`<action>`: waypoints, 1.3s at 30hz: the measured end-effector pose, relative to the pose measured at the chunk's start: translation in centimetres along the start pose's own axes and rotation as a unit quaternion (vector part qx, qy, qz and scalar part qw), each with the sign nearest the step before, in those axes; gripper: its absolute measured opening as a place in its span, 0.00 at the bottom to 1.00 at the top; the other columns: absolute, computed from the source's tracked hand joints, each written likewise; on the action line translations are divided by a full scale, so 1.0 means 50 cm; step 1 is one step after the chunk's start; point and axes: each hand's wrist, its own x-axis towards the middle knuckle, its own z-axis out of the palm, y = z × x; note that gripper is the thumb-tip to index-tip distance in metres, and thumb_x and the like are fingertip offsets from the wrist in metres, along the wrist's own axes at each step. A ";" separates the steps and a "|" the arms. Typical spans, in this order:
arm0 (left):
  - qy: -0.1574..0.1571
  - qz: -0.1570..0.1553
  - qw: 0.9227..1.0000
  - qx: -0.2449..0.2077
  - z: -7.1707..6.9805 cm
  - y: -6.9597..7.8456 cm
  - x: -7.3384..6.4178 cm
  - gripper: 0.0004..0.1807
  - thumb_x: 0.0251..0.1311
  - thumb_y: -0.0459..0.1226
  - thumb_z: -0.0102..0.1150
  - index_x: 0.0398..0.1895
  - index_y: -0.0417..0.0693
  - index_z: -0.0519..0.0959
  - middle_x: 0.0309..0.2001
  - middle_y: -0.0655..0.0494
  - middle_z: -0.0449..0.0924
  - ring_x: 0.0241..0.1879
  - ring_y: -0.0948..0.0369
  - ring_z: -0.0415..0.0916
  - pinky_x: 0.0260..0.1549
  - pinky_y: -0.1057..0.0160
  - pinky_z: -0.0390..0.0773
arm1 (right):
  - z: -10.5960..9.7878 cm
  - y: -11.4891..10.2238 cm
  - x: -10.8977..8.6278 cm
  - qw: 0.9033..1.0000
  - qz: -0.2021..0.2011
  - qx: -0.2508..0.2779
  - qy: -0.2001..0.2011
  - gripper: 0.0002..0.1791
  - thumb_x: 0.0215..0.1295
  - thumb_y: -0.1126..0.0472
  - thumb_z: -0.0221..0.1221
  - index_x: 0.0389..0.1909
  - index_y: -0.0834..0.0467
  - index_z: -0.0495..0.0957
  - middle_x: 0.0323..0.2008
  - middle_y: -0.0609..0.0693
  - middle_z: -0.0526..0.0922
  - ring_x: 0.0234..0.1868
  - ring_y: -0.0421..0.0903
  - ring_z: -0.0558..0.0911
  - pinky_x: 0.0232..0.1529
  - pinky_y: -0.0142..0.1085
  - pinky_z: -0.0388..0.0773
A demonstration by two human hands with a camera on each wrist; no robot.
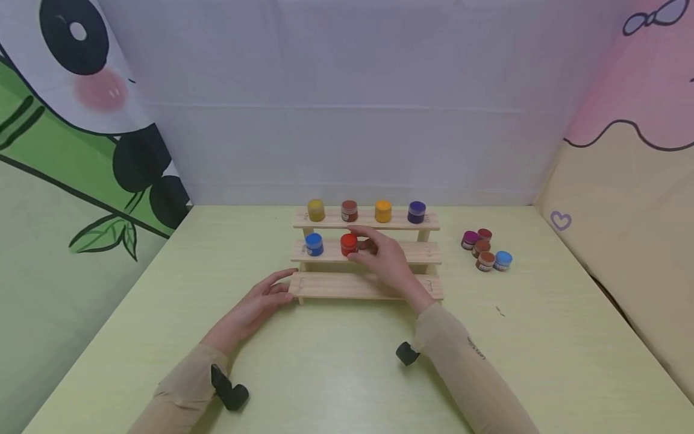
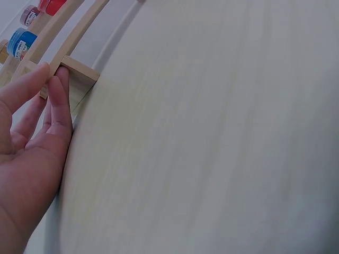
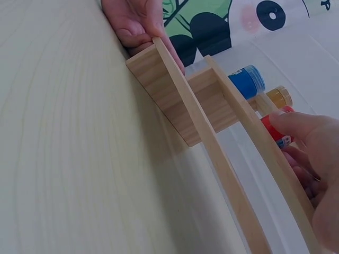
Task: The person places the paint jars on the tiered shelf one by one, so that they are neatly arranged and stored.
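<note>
A three-tier wooden display rack (image 1: 358, 287) stands on the table. My right hand (image 1: 384, 258) holds a small red paint jar (image 1: 349, 243) at the middle tier, thumb and fingers around its sides. To the left of it on that tier sits a blue paint jar (image 1: 314, 245). At the bottom tier's left end, my left hand (image 1: 267, 303) pinches the board; in the left wrist view the thumb (image 2: 33, 84) lies against the board's end with fingertips on the other side. The right wrist view shows the red jar (image 3: 275, 129) upright against the tier's surface.
Along the top tier stand yellow-green (image 1: 316, 210), brown (image 1: 349, 211), orange-yellow (image 1: 382, 211) and dark blue (image 1: 416, 212) jars. Right of the rack, several more jars cluster on the table, including a purple one (image 1: 470, 240) and a light blue one (image 1: 503, 260). A white backdrop (image 1: 347, 144) rises behind.
</note>
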 end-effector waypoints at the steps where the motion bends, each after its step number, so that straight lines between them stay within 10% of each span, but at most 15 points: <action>1: -0.001 0.000 1.000 0.000 0.000 0.000 0.000 0.37 0.68 0.42 0.57 0.77 0.59 0.54 0.70 0.45 0.67 0.63 0.61 0.71 0.63 0.66 0.65 | 0.000 0.001 0.000 1.000 0.000 0.000 0.000 0.32 0.60 0.54 0.69 0.65 0.36 0.72 0.61 0.43 0.80 0.49 0.44 0.82 0.54 0.41 0.79; 39: 0.000 0.010 1.000 -0.003 -0.002 -0.004 0.003 0.37 0.68 0.40 0.57 0.77 0.56 0.54 0.68 0.45 0.69 0.60 0.63 0.74 0.57 0.72 0.69 | -0.107 -0.012 -0.042 0.998 -0.052 -0.020 0.033 0.18 0.66 0.60 0.64 0.56 0.54 0.78 0.49 0.55 0.85 0.48 0.48 0.84 0.52 0.44 0.81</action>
